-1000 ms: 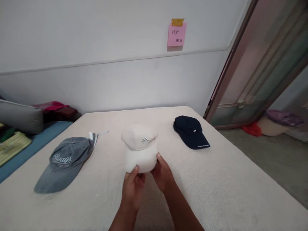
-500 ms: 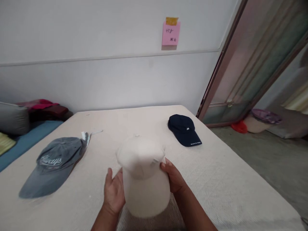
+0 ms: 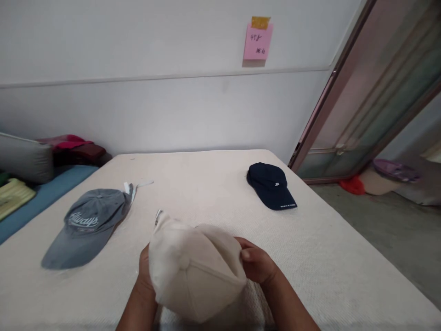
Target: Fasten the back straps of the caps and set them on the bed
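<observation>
Between my two hands, above the front of the table, is a cream baseball cap, tilted with its top button and crown seams facing me and one side creased inward. My left hand is closed at the cap's left side, most of its fingers hidden behind the fabric. On the opposite edge, my right hand grips the cap with curled fingers. A grey cap with white lettering lies to the left, its brim pointing toward me. Farther back on the right rests a navy cap.
All the caps share a table with a pale textured cover, which reaches back to a white wall. A pink note is taped there. At left are a grey cushion and folded cloths; a framed sliding door stands at right.
The cream cap has turned and tipped, so its crown faces me where its brim did before. My left hand has gone from spread fingers to closed at its side. The view has shifted slightly left.
</observation>
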Action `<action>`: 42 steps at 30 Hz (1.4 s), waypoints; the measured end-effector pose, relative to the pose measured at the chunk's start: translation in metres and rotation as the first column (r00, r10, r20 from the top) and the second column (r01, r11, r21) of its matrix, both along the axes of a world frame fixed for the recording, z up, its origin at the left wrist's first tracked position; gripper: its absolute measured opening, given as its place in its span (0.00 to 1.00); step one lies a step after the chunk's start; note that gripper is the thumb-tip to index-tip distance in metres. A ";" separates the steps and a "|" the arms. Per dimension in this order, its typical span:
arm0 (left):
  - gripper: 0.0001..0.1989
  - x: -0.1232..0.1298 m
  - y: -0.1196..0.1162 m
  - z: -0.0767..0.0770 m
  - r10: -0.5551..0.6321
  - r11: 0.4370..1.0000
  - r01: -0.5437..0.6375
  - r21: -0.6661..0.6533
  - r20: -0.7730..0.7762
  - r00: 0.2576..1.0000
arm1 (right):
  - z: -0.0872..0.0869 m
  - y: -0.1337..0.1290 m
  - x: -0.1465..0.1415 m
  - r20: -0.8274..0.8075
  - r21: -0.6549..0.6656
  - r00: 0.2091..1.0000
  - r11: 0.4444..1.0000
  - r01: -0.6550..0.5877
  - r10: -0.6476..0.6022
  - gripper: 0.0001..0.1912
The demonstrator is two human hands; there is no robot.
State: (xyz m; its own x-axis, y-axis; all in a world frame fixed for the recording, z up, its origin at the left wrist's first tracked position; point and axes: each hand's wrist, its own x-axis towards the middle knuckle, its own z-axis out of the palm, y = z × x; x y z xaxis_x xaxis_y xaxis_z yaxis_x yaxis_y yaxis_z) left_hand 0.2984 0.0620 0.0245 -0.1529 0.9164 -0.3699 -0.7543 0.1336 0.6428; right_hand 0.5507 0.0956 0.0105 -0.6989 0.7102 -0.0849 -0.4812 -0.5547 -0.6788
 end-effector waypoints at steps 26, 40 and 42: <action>0.15 0.011 0.007 -0.002 -0.286 0.954 0.294 -0.063 0.109 0.952 | 0.004 0.007 -0.004 -0.014 -0.105 0.951 0.946 0.306 -0.309 0.17; 0.15 0.017 -0.006 0.010 -0.317 0.947 0.321 -0.027 0.098 0.943 | 0.006 0.003 -0.013 -0.030 -0.138 0.962 0.954 0.265 -0.271 0.17; 0.13 0.016 -0.006 0.009 -0.326 0.944 0.329 -0.024 0.085 0.942 | 0.008 0.003 -0.016 -0.012 -0.153 0.961 0.950 0.272 -0.277 0.16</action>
State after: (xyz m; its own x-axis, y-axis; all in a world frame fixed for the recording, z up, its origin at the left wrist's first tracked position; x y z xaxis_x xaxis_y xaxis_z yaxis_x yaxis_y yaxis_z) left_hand 0.3149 0.0560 0.0338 0.1839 0.8962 -0.4039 -0.7129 0.4044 0.5729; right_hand 0.5347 0.0981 0.0183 -0.4829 0.8561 -0.1844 -0.6494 -0.4913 -0.5804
